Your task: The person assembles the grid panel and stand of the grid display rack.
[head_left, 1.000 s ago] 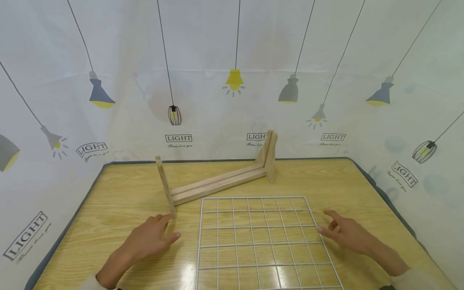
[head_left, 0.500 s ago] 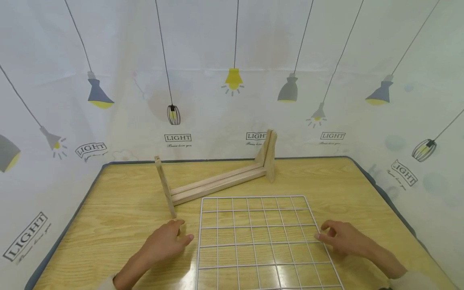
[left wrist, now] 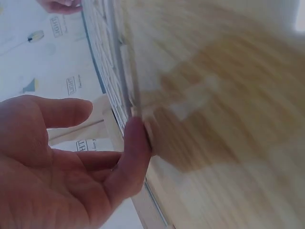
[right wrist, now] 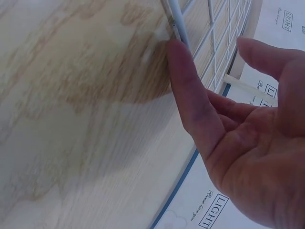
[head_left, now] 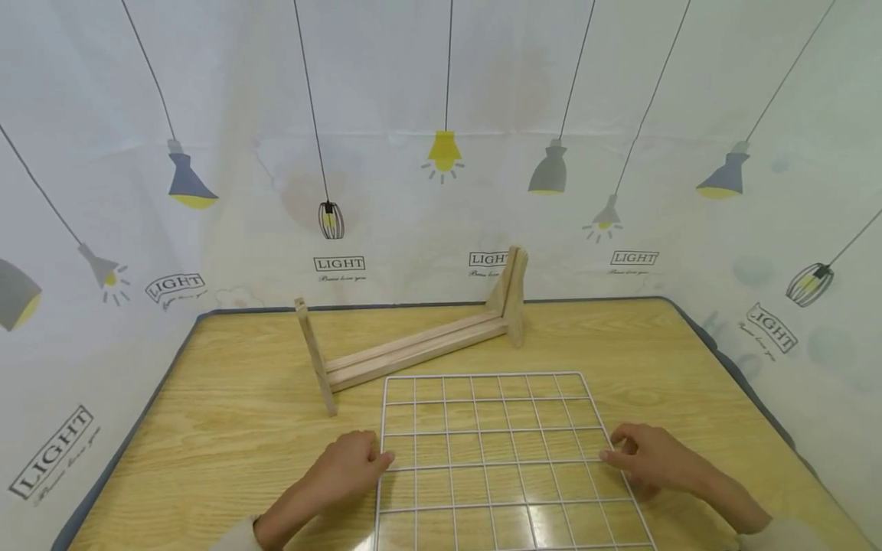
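Note:
A white wire grid panel lies flat on the wood-grain table. My left hand is at its left edge, the thumb over the wire. In the left wrist view a fingertip of the left hand touches the grid's edge wire, while the thumb stands apart from it. At the opposite edge is my right hand. The right wrist view has a fingertip of the right hand against the edge wire, the thumb spread away. Neither hand visibly pinches the panel.
Behind the panel stands a wooden frame, a long crossbar with an upright at each end, set at a slant. A pale curtain printed with lamps surrounds the table at the back and sides.
My left hand has moved right and toward me, from the wooden frame's left upright to the grid's left edge. The right hand has come slightly nearer at the right edge. Panel and frame have not moved.

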A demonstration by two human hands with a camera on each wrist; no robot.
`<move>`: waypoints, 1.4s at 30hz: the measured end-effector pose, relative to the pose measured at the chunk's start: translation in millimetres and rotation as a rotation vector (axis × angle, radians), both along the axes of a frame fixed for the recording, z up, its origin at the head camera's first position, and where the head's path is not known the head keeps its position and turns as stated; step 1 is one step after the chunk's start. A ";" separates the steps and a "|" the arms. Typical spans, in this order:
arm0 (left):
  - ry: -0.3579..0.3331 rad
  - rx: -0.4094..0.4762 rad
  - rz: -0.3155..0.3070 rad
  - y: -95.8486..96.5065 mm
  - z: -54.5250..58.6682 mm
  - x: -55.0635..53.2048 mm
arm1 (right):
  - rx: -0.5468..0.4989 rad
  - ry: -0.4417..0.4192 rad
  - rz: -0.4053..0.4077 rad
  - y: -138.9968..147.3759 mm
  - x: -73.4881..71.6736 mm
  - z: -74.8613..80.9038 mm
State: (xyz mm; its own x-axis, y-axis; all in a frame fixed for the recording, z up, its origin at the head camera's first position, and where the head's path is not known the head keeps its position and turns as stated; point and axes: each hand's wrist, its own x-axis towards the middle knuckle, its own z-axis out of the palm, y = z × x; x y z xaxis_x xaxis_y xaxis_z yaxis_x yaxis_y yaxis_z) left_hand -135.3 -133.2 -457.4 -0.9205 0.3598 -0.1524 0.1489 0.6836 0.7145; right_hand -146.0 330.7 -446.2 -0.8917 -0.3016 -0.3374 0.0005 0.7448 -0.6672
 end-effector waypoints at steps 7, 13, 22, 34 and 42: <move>-0.107 0.123 -0.032 3.1 4.3 -5.8 | 0.029 0.004 -0.033 -0.6 2.6 3.2; -0.135 0.150 0.022 5.1 2.4 -7.8 | -0.015 -0.047 -0.122 -3.7 6.5 3.8; -0.155 0.168 0.056 7.6 2.9 -6.6 | 0.037 -0.031 -0.192 -5.6 4.2 -1.1; -0.213 0.208 0.103 4.1 1.9 -10.4 | -0.033 -0.025 -0.159 -2.6 6.9 -5.1; -0.297 0.317 0.143 2.1 4.0 -7.3 | -0.152 -0.083 -0.149 2.3 8.7 -4.6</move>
State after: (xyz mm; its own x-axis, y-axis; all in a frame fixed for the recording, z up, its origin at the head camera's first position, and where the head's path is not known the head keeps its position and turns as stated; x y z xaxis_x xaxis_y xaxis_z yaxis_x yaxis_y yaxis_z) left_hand -142.6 -131.1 -453.3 -0.8972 0.3038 -0.3206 -0.1744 0.4231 0.8891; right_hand -137.3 333.0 -450.8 -0.9014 -0.2216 -0.3721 0.1624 0.6235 -0.7648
